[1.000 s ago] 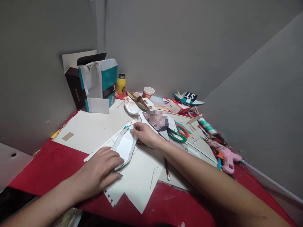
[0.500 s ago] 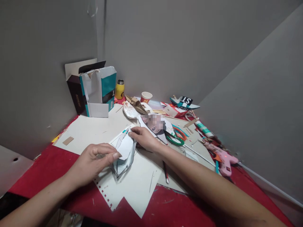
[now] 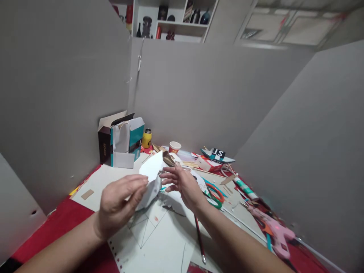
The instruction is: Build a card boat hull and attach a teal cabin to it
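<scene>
White card (image 3: pixel 152 167) aloft over the red bench (image 3: pixel 57 223), its near edge pinched in the left hand's (image 3: pixel 122 201) fingers. Paper shell (image 3: pixel 150 195) just below. Right hand (image 3: pixel 183 185) beside it, fingers spread, released; contact with the shell unclear. Ruled sheet (image 3: pixel 159 242) underneath; pencil (image 3: pixel 200 242) near right forearm; scissors (image 3: pixel 216 191), glue gun (image 3: pixel 277 229) farther right.

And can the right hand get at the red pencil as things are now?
Probably yes: the right hand looks empty, and nothing covers the near end of the red pencil, which lies close by.
</scene>
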Demonstrator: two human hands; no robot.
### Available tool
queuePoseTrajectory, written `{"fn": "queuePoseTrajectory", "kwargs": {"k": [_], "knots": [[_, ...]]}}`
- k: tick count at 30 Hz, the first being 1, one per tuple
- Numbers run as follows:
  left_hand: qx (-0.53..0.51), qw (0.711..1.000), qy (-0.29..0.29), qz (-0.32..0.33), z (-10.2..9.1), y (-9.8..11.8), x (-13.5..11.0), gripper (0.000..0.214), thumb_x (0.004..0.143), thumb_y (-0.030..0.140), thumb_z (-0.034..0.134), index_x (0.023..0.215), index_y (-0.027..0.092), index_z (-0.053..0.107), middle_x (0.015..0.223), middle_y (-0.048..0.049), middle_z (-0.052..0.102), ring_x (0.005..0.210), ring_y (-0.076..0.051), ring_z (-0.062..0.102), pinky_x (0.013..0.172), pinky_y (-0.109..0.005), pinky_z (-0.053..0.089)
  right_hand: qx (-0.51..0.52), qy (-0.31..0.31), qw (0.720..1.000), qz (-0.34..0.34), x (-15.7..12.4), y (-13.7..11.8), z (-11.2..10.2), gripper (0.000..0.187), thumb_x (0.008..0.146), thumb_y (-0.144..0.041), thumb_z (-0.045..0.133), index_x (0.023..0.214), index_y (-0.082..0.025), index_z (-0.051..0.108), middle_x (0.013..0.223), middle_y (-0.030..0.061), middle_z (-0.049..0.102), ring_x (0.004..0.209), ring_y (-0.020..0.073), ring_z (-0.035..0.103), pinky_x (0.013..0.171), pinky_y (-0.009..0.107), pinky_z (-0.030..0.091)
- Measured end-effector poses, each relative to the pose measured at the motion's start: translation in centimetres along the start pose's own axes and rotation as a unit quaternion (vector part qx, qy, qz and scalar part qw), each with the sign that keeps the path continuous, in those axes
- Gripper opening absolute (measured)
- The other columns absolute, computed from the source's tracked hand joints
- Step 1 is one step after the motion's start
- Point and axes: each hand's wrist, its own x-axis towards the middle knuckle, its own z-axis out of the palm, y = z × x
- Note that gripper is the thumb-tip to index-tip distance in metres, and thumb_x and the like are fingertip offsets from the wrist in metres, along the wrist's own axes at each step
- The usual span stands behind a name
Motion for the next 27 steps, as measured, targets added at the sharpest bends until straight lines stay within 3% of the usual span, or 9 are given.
{"fn": "queuePoseTrajectory", "kwargs": {"k": [4,8,10,12,14,15,19,23,27], "knots": [[0.064,0.985,-0.068,0.146,1.7,0.1,-0.3,0.025,0.078,0.003,0.065,0.103,0.008,0.065,0.094,-0.0163,0.074,0.086,-0.020,0.070,0.075,-0.029,0.057,0.144,0.038,0.988,0.035,-0.9,-1.5,0.1,0.043,0.080,-0.057,0.060,0.099,-0.017,0.060,0.089,0.0069,0.067,0.068,0.0154,0.062,0.046,0.022,0.052],[0.026,0.980,-0.119,0.155,2.8,0.3,-0.3,0.030,0.080,0.011,0.064,0.110,0.011,0.063,0.102,-0.0181,0.073,0.088,-0.023,0.071,0.074,-0.032,0.058,0.143,-0.033,0.989,0.016,-1.1,-1.5,-0.2,0.036,0.072,-0.050,0.072,0.073,-0.016,0.059,0.056,-0.0032,0.056,0.046,0.0080,0.051,0.039,0.017,0.044],[-0.029,0.993,-0.098,0.062,2.7,0.1,0.6,0.033,0.084,0.018,0.060,0.118,0.015,0.060,0.110,-0.0168,0.070,0.087,-0.022,0.071,0.075,-0.032,0.058,0.135,-0.037,0.990,-0.007,-1.0,-1.5,-0.6,0.035,0.072,-0.047,0.073,0.069,-0.015,0.059,0.050,-0.0048,0.055,0.040,0.0061,0.047,0.038,0.016,0.042],[-0.088,0.987,-0.041,-0.125,2.6,-0.5,2.2,0.031,0.088,0.023,0.057,0.120,0.020,0.058,0.108,-0.0105,0.070,0.075,-0.015,0.069,0.072,-0.028,0.056,0.124,-0.048,0.991,-0.026,-0.9,-1.8,-1.0,0.034,0.074,-0.047,0.072,0.069,-0.015,0.059,0.048,-0.0047,0.056,0.038,0.0059,0.047,0.038,0.016,0.041],[-0.171,0.929,-0.054,-0.324,2.8,-1.4,4.1,0.029,0.087,0.033,0.060,0.114,0.021,0.061,0.095,-0.0047,0.069,0.065,-0.012,0.065,0.062,-0.023,0.054,0.110,-0.069,0.991,-0.042,-0.9,-2.3,-1.2,0.035,0.075,-0.047,0.071,0.069,-0.015,0.058,0.046,-0.0047,0.056,0.037,0.0065,0.047,0.038,0.017,0.041],[-0.233,0.884,-0.112,-0.389,3.1,-1.9,4.9,0.029,0.085,0.037,0.062,0.108,0.019,0.063,0.085,-0.0029,0.069,0.061,-0.012,0.063,0.057,-0.022,0.052,0.104,-0.078,0.990,-0.048,-1.0,-2.5,-1.2,0.035,0.075,-0.047,0.071,0.067,-0.015,0.058,0.045,-0.0050,0.055,0.036,0.0067,0.046,0.037,0.018,0.041],[-0.304,0.843,-0.210,-0.391,5.6,-3.5,6.5,0.033,0.079,0.046,0.066,0.078,0.012,0.068,0.060,-0.0020,0.064,0.048,-0.012,0.056,0.044,-0.020,0.043,0.028,-0.104,0.991,-0.085,-1.2,-3.3,-1.4,0.036,0.080,-0.046,0.066,0.064,-0.016,0.054,0.046,-0.0052,0.053,0.037,0.0072,0.045,0.038,0.019,0.039],[-0.326,0.846,-0.193,-0.374,8.0,-4.2,6.5,0.041,0.087,0.050,0.055,0.069,0.014,0.063,0.055,0.0001,0.062,0.049,-0.012,0.056,0.046,-0.019,0.043,-0.080,-0.070,0.984,-0.145,-1.0,-3.6,-2.0,0.038,0.086,-0.043,0.058,0.059,-0.018,0.047,0.046,-0.0059,0.047,0.040,0.0070,0.044,0.040,0.019,0.034],[-0.340,0.852,-0.172,-0.360,9.3,-4.3,7.1,0.042,0.088,0.052,0.051,0.071,0.015,0.063,0.053,0.0011,0.061,0.047,-0.012,0.054,0.045,-0.020,0.042,-0.053,-0.051,0.988,-0.138,0.1,-3.9,-3.1,0.035,0.085,-0.046,0.058,0.066,-0.017,0.053,0.052,-0.0045,0.050,0.041,0.0079,0.046,0.041,0.020,0.037]]}}
